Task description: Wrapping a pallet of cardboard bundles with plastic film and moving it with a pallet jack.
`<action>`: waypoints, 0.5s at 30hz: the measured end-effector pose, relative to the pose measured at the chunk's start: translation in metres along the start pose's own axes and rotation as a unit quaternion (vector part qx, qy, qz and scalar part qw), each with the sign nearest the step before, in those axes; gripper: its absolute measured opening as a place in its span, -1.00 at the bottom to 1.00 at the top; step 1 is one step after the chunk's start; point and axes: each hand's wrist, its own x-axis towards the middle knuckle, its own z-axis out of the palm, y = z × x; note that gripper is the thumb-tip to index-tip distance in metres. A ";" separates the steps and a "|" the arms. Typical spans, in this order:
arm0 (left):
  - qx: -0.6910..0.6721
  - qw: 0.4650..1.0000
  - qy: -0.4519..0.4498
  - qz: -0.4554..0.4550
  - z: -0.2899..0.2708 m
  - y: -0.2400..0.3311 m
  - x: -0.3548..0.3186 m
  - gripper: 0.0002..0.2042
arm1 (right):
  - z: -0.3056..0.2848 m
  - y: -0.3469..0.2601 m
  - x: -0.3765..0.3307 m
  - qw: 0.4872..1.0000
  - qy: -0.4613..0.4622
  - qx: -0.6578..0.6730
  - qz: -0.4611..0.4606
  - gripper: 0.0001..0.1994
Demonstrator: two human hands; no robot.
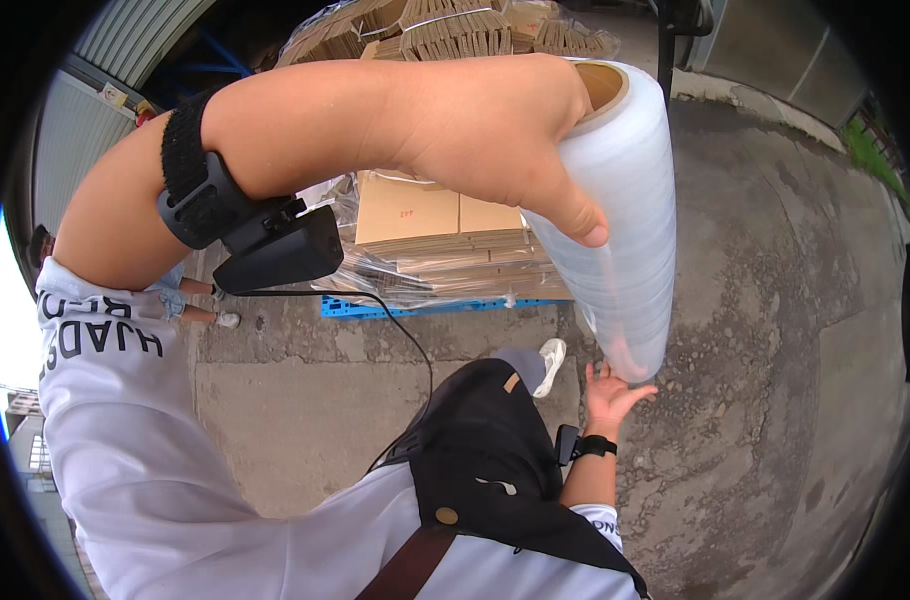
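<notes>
A large roll of clear stretch film (620,230) stands nearly upright between my hands, right of centre. At its top my left hand (495,115) grips the rim of the cardboard core (603,86), with the thumb pressed along the film's outside. The other left fingers are hidden behind the hand and roll. Down at the lower end, my right hand (613,398) is held against the roll's bottom, thumb stretched out sideways. Some right fingertips are hidden by the roll, and a pinkish patch shows through the film there.
Behind the roll, stacks of flat cardboard (425,215), partly covered in clear film, sit on a blue pallet (350,308). A dark upright post (666,45) rises beyond the roll's top. A black cable (405,340) hangs from my left wrist device. Another person's legs (197,300) show at left.
</notes>
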 end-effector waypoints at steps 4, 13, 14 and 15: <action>0.195 0.971 -0.104 0.088 0.003 -0.014 -0.060 -0.78 | 0.002 -0.035 -0.013 0.990 0.009 -0.126 -0.060 0.02; 0.234 0.905 -0.146 0.324 -0.005 -0.097 -0.118 -0.73 | -0.013 0.100 -0.033 0.982 0.037 -0.094 -0.161 -0.34; 0.216 0.924 -0.179 0.259 -0.017 -0.107 -0.128 -0.69 | -0.016 0.138 -0.047 0.994 0.034 -0.014 -0.107 -0.36; 0.220 0.919 -0.176 0.277 -0.026 -0.112 -0.131 -0.69 | -0.065 0.164 -0.051 0.993 -0.052 0.052 -0.088 -0.29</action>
